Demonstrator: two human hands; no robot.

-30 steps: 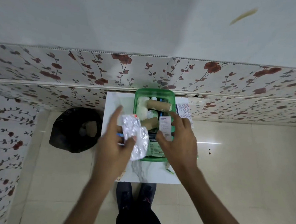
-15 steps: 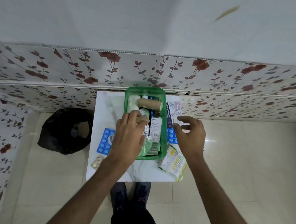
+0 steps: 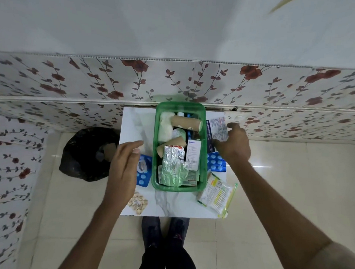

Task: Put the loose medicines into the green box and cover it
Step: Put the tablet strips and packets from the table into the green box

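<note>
The green box (image 3: 156, 145) stands open in the middle of the small white table (image 3: 136, 124), filled with bandage rolls, bottles, cartons and silver blister strips (image 3: 172, 165). My left hand (image 3: 125, 168) hovers open over a blue pill sheet (image 3: 143, 172) left of the box, holding nothing. My right hand (image 3: 232, 143) is right of the box with its fingers closing on a dark medicated dressing packet (image 3: 215, 128). Another blue pill sheet (image 3: 217, 162) lies under that wrist. A cotton bud pack (image 3: 217, 195) and a beige tablet strip (image 3: 138, 202) lie near the front edge. No lid is visible.
A black rubbish bag (image 3: 85, 156) sits on the floor left of the table. The table stands against a flowered wall panel (image 3: 93, 82). My legs and shoes (image 3: 165, 232) are below the table's front edge.
My left hand dropped the silver blister strips into the box and drew back to the left. My right hand moved right and back onto the dressing packet.
</note>
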